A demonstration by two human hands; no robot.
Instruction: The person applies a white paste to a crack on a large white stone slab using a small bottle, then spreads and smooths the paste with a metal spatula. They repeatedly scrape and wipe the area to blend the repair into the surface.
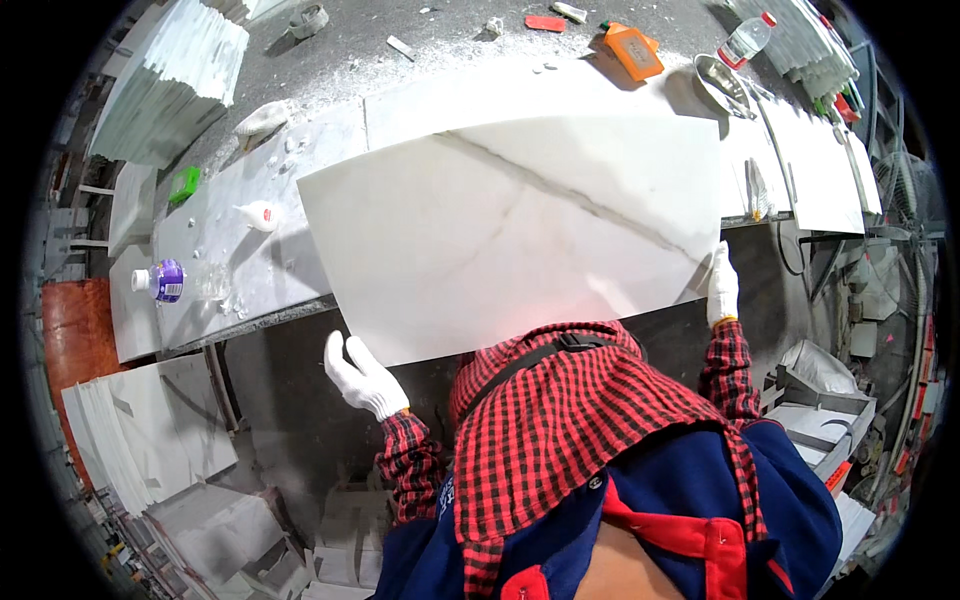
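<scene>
A: What is seen at the far left?

B: A tall stack of thin, pale slabs (170, 85) is seen at the far end of the grey, powder-dusted counter (360, 25). Nearer, a clear bottle with a purple label and white cap (163, 281) is seen lying on its side, with a small bright-green block (184, 184) set farther back. To their right, a small white squeeze bottle with a red mark (260, 215) is found.

A: And the left hand?

B: The left hand (365, 380), covered by a white knitted glove, is placed at the near left corner of a large white rectangular slab with grey-brown veins (500, 230). Its fingers are parted; whether the corner is gripped cannot be told.

A: Where is the slab positioned?

B: It is stretched across the middle, partly over the counter, and its near edge is extended past the counter's front toward a red-and-black checked cloth hood (570, 410). Whether it is lifted or rested cannot be told.

A: What is shown farther right?

B: An orange plastic object (634, 52) is seen behind the slab. The right hand (722, 285), also gloved in white, is held with fingers extended along the slab's right edge; its grip is not clearly shown. Beyond, a round metal bowl (712, 92) is placed near a clear bottle with a red cap (746, 42).
</scene>
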